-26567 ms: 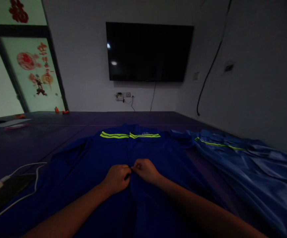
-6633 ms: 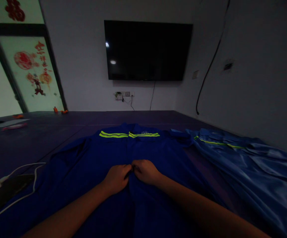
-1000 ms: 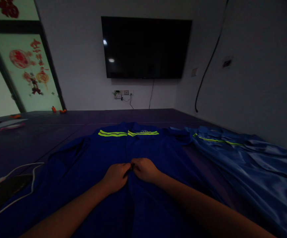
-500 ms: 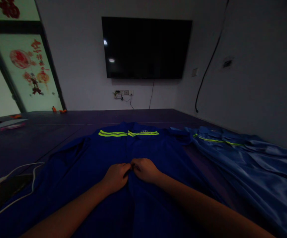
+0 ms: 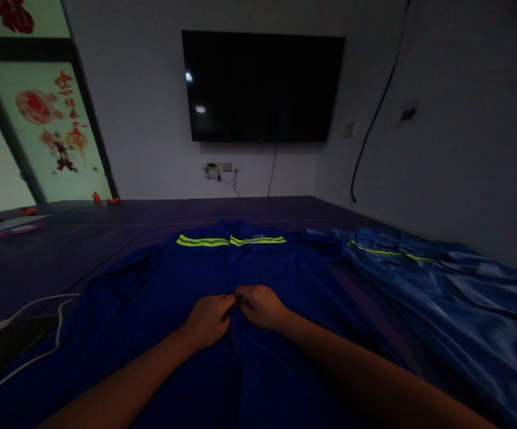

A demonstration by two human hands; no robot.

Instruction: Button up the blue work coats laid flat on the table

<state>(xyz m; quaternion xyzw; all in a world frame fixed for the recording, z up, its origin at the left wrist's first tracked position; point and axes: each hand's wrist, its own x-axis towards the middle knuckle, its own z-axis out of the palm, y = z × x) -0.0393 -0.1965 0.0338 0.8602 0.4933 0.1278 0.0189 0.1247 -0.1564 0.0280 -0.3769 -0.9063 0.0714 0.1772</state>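
Observation:
A dark blue work jacket (image 5: 191,268) with yellow-green reflective stripes across the chest lies spread out, front side up, its collar away from me. My left hand (image 5: 211,319) and my right hand (image 5: 261,305) meet at its front opening, below the chest stripes. Both are closed, pinching the jacket's front edges between thumb and fingers. The fingertips nearly touch, and what lies right between them is too dark and small to make out. Below my hands the front placket runs down toward me.
A lighter blue garment (image 5: 419,286) with a yellow-green stripe lies to the right. At the left, a white cable (image 5: 59,325) crosses a dark flat object (image 5: 17,342). Small orange objects (image 5: 113,201) lie by the door. A television (image 5: 262,86) hangs on the wall.

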